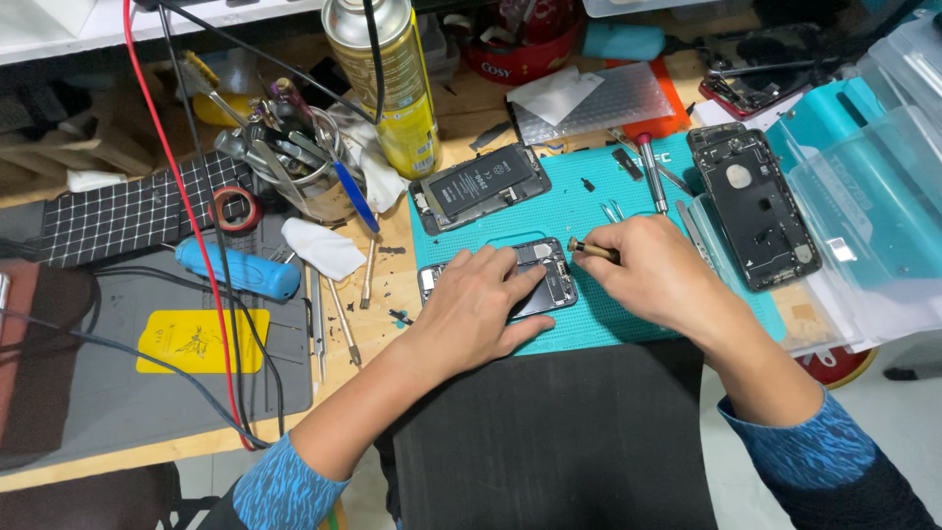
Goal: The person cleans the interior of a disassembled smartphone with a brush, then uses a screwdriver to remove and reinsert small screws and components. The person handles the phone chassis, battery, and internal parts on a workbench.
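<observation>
Our left hand (481, 309) lies spread flat on the opened phone (535, 280); just right of it, our right hand (657, 275) has its grip pinching a small screwdriver (592, 250).

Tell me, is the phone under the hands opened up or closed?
Opened up: the phone shows bare inner parts, left hand resting on it.

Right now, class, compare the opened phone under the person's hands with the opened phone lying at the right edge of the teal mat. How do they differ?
The phone under the hands lies crosswise and is partly covered by the left hand; the phone at the right lies lengthwise, untouched. The right hand holds a small tool to the first; nothing works on the second. Both lie open with their insides showing on the teal mat.
</observation>
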